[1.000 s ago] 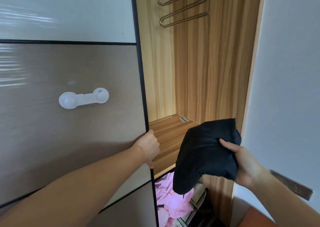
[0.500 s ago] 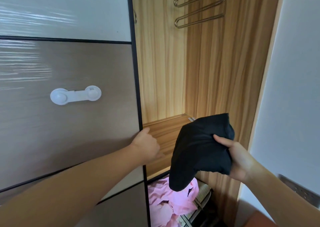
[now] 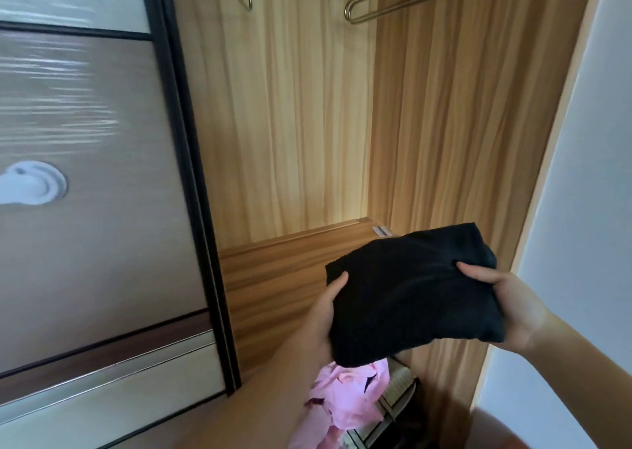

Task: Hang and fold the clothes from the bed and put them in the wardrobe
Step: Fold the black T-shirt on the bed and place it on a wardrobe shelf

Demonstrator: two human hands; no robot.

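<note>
Both the left hand and right hand grip a folded black cloth garment above the bare wooden wardrobe shelf's front edge, not yet laid down.

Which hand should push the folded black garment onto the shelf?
Probably the right hand: it grips the garment at the end nearest the shelf's back corner. The left hand only supports the near edge over the shelf front.

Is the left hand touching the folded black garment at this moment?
Touching. The head view shows the left hand under the black garment, with its thumb pressed on the cloth's left edge; the right hand grips the other side.
</note>
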